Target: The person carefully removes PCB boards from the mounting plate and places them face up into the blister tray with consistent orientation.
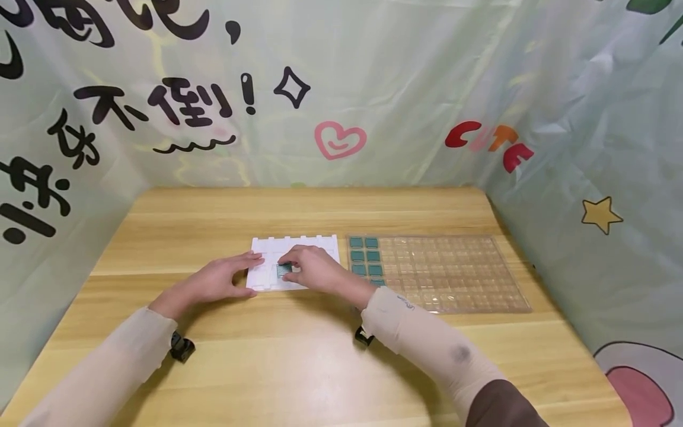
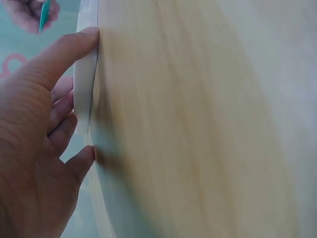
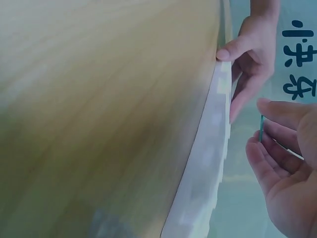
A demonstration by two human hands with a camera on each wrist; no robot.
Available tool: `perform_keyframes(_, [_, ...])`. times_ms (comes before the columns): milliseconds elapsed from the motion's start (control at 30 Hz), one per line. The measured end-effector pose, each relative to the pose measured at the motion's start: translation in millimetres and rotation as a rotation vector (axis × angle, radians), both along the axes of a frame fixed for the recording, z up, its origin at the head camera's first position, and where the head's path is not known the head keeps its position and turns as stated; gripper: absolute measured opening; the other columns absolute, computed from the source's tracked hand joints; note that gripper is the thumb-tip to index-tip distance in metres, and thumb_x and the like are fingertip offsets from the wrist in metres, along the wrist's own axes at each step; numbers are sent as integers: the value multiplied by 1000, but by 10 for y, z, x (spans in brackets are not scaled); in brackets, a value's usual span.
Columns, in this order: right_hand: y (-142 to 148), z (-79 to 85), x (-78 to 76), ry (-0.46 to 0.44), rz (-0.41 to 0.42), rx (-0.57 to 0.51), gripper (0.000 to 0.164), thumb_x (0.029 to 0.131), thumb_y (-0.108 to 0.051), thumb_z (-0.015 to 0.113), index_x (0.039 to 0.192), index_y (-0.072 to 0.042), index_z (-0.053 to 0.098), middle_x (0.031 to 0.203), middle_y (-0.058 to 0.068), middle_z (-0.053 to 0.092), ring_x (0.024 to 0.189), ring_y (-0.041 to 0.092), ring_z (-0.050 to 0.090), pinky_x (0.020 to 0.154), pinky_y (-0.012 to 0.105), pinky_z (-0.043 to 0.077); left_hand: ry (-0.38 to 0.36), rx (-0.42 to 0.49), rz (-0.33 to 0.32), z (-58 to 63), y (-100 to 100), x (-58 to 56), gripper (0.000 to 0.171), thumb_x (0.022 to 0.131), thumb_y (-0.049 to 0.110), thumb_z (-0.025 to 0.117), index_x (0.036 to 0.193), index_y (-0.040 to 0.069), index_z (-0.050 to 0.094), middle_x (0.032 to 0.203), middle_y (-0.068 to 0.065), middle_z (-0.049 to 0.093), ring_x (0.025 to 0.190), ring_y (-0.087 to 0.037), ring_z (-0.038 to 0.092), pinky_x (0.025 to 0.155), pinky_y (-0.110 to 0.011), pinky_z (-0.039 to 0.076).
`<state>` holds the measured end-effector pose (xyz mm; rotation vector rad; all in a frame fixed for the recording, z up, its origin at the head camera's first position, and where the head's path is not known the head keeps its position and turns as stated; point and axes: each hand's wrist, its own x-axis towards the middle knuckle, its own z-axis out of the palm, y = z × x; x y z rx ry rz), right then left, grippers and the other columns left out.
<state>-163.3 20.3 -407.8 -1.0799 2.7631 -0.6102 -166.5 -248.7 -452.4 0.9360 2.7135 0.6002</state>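
A small teal-green square piece with a fine grid on its face [image 1: 284, 270] is pinched between the thumb and fingers of my right hand [image 1: 315, 268]. In the right wrist view the square piece [image 3: 261, 129] shows edge-on as a thin line, apart from the tray. Below it lies a flat white tray [image 1: 264, 276] with small notches along its far edge. My left hand [image 1: 219, 279] holds the left end of this tray, thumb at the near edge and fingers on the left side. The left wrist view shows the tray's edge [image 2: 86, 94] between thumb and fingers.
A clear plastic tray [image 1: 443, 267] with rows of pockets lies to the right; several teal squares [image 1: 358, 255] fill its left columns. The wooden table [image 1: 299, 367] ends at printed fabric walls [image 1: 400, 89]. Dark wrist cameras sit under both forearms.
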Motion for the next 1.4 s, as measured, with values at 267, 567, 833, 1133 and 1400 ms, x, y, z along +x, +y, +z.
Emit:
perform_keyframes(267, [302, 125, -11, 6, -15, -29, 33, 90, -26, 74, 119, -12, 70, 111, -1, 68, 95, 13, 63, 81, 25, 50, -10, 4, 3, 54, 47, -115, 84, 83, 56, 71, 149, 12, 44, 155, -4, 36, 142, -28, 31, 109, -53, 33])
perform_keyframes(567, [567, 244, 14, -12, -39, -24, 34, 91, -27, 71, 122, -13, 68, 120, 1, 67, 103, 19, 64, 86, 33, 51, -5, -12, 5, 99, 34, -119, 84, 84, 53, 72, 149, 10, 42, 156, -6, 34, 143, -30, 29, 111, -53, 31])
perform_keyframes(833, [772, 245, 105, -9, -74, -32, 34, 90, -28, 73, 121, -14, 69, 116, -2, 67, 101, 15, 63, 84, 30, 51, 7, -3, -9, 61, 31, -60, 83, 84, 50, 74, 148, 8, 43, 154, -7, 36, 142, -31, 31, 110, -53, 32])
perform_keyframes(1133, [960, 190, 159, -11, -47, -75, 33, 89, -24, 74, 119, -11, 67, 110, -1, 64, 98, 19, 62, 83, 30, 52, -11, 6, 4, 4, 21, -19, 83, 84, 50, 73, 149, 8, 42, 155, -7, 36, 143, -30, 30, 111, -53, 30])
perform_keyframes(1400, [1132, 117, 181, -14, -2, -132, 30, 88, -20, 74, 114, -8, 68, 106, 0, 63, 95, 18, 61, 85, 35, 53, -27, 3, 23, -17, 31, 14, 82, 85, 51, 72, 149, 9, 41, 156, -7, 34, 143, -30, 29, 112, -53, 29])
